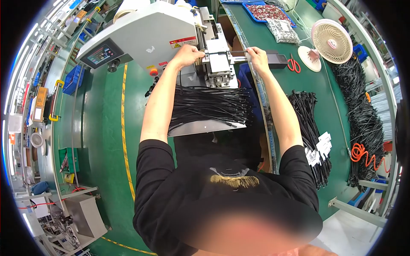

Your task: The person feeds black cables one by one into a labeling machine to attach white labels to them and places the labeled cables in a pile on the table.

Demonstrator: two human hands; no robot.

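Observation:
Both hands are at the metal fixture of a grey machine. My left hand is closed at the fixture's left side, its fingertips pinching one end of a thin black cable. On the fixture's right side my right hand is closed on the other end, and the cable runs across the top of the fixture between them. Just below, a bundle of black cables lies spread on a metal tray.
On the green bench at right are red scissors, a fan, a blue tray of small parts, a labelled cable bundle and a long cable pile. A control screen juts out at left.

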